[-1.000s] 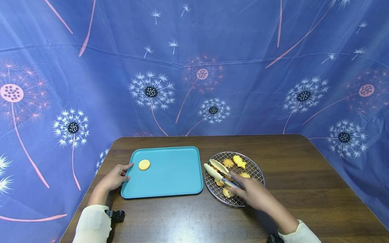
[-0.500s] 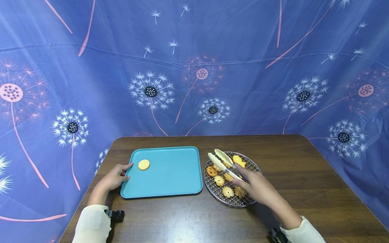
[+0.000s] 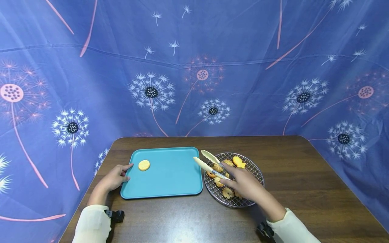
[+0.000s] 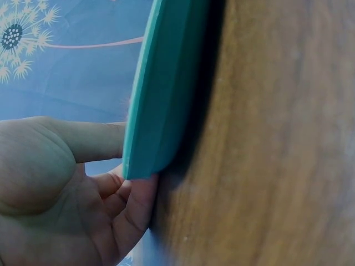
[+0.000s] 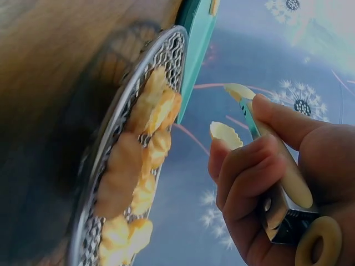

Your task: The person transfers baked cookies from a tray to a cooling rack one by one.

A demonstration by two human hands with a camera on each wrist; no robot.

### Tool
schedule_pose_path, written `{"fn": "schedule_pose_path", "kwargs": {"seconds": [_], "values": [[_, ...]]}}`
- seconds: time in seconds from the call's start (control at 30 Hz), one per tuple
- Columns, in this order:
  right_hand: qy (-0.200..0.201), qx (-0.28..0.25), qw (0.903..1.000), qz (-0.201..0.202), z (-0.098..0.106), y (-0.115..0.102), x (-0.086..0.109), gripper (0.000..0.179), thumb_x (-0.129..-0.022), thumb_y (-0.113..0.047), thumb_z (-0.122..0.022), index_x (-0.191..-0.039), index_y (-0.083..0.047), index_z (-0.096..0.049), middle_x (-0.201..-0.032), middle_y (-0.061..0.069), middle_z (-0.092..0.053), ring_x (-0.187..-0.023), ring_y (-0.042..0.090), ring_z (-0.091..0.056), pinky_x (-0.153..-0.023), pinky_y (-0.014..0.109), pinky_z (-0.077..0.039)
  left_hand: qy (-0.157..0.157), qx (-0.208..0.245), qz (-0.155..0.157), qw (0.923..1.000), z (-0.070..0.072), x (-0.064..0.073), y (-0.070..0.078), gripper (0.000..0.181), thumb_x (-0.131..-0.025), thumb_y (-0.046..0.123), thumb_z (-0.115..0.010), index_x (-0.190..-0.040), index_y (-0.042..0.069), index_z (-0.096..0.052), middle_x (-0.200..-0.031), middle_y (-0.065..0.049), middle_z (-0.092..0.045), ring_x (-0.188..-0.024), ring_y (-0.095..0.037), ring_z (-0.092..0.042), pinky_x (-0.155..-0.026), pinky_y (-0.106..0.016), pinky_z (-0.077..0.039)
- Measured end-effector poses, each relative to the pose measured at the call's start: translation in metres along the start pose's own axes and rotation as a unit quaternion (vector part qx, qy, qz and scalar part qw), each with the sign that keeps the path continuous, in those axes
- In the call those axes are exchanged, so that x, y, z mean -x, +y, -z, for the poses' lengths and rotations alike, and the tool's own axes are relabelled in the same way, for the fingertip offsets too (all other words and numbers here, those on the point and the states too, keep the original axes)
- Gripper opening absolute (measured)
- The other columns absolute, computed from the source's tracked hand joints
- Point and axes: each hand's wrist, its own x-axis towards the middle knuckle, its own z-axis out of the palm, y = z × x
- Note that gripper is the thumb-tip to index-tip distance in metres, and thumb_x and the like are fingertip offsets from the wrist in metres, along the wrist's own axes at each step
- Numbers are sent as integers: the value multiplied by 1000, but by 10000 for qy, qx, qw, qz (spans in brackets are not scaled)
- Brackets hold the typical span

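Observation:
My left hand [image 3: 113, 177] holds the left rim of a teal tray [image 3: 170, 173]. In the left wrist view its thumb lies at the rim of the tray [image 4: 161, 100] and the other fingers at the lower edge. A round pale biscuit [image 3: 144, 165] lies near the tray's left end. My right hand [image 3: 247, 184] grips cream-tipped tongs [image 3: 204, 164], raised above the wire basket [image 3: 255, 172]. The tong tips are spread with nothing between them and overlap the gap between tray and basket. Several cookies fill the basket, including a yellow fish-shaped one [image 3: 238, 162]; my hand hides some.
Tray and basket stand side by side on a dark wood table [image 3: 291, 168]. Behind the table hangs a blue dandelion-print cloth [image 3: 243, 40]. The basket has a raised metal rim [image 5: 119, 97].
The right hand first moves the tongs right and away over the basket, then left toward the tray's right edge, tips still spread. The left hand and the biscuit keep their places.

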Motion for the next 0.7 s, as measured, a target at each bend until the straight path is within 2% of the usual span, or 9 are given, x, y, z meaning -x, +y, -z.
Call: {"fn": "schedule_pose_path", "kwargs": {"seconds": [0.1, 0.17, 0.23, 0.47, 0.7], "values": [[-182, -140, 9996, -148, -3, -6, -7, 69, -96, -34, -72, -157, -12, -46, -107, 15, -73, -72, 17, -64, -75, 44, -56, -31, 48, -27, 10000, -1, 1, 0, 63, -93, -12, -63, -151, -15, -38, -79, -8, -44, -73, -21, -43, -60, -29, -40], [-296, -224, 9990, -229, -6, -10, -12, 71, -96, -34, -73, -158, -13, -45, -85, 6, -67, -59, 11, -52, -62, 36, -50, -36, 122, 25, 9999, -1, 1, 0, 63, -93, -13, -63, -151, -14, -38, -81, -9, -47, -72, -22, -45, -59, -29, -42], [-377, -315, 9983, -304, -8, -14, -16, 72, -95, -34, -74, -158, -15, -44, -72, -1, -55, -53, 11, -46, -54, 32, -43, -36, 144, 52, 9999, -1, 1, 1, 64, -93, -13, -63, -151, -14, -37, -82, -10, -48, -72, -21, -45, -58, -29, -42], [-515, -381, 9978, -186, -17, -25, -30, 72, -95, -35, -74, -158, -16, -45, -63, -5, -52, -52, 10, -42, -51, 31, -39, -21, 177, 90, 9998, -2, 2, 2, 64, -93, -13, -62, -151, -15, -37, -81, -10, -48, -70, -21, -45, -57, -29, -43], [-664, -351, 9971, 137, -23, -38, -45, 73, -94, -36, -75, -157, -15, -46, -64, -4, -49, -53, 10, -42, -51, 31, -40, -106, 245, 24, 9996, -1, 1, 0, 64, -94, -13, -60, -153, -14, -34, -72, -5, -44, -57, -15, -43, -53, -28, -43]]}}
